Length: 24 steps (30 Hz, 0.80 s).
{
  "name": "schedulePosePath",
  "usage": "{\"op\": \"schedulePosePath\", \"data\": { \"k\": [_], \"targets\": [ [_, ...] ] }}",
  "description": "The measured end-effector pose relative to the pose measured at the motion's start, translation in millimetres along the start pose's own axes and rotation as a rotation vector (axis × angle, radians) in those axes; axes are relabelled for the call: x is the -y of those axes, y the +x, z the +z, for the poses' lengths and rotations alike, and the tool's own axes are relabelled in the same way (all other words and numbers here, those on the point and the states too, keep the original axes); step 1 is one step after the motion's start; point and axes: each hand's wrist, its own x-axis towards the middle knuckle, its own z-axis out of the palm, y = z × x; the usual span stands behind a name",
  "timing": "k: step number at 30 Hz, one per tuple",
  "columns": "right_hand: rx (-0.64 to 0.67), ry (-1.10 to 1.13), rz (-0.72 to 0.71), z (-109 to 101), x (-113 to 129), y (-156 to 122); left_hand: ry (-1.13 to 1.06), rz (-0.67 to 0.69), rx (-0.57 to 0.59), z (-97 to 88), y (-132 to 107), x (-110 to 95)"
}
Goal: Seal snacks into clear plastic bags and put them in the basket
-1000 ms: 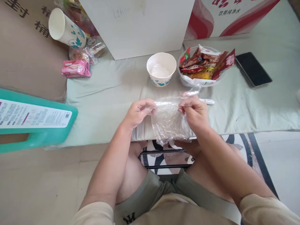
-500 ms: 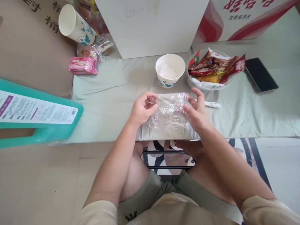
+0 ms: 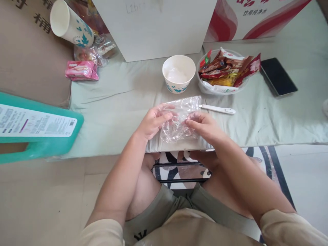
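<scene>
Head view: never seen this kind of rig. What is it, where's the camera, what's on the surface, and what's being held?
There is no machine here. A person works with bare hands, and one camera worn on the head looks forward and down, so you see their own arms and knees.

The left hand and right hand both lie on a crumpled clear plastic bag at the near edge of a pale green cloth. Whether the fingers pinch the bag is unclear.

Just beyond the bag lies a white pen-like stick, then a paper bowl and a clear bowl full of snack packets. A dark phone lies far right. Far left are a pink packet, a tipped paper cup and a labelled teal plastic object.
</scene>
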Motion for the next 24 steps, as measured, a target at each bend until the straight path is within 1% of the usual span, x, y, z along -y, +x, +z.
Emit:
{"op": "schedulePosePath", "data": {
  "k": [3,5,8,11,13,15,19,22,24],
  "targets": [
    [-0.08,0.042,-0.029,0,0,-2,0.089,-0.071,0.038,-0.4,0,-1],
    [-0.106,0.054,-0.036,-1,-1,-2,0.153,-0.066,0.023,-1.1,0,-3],
    [-0.119,0.101,-0.074,-4,0,-1,0.083,0.013,-0.013,-1.7,0,-6],
    [-0.127,0.227,-0.115,-5,3,0,-0.022,0.101,-0.064,-1.0,2,-9],
    [-0.106,0.263,-0.119,-6,6,0,-0.031,0.12,-0.09,-0.7,4,-10],
    [-0.096,0.227,-0.108,-7,7,-1,-0.001,0.131,-0.108,-1.1,6,-7],
    [-0.166,0.034,-0.067,-7,4,-1,0.169,0.147,-0.134,-2.4,8,0],
    [-0.173,0.037,-0.069,-5,1,0,0.193,0.186,-0.159,-2.1,11,3],
    [-0.162,0.049,-0.069,-3,1,1,0.181,0.245,-0.2,-1.6,13,5]
  ]
}}
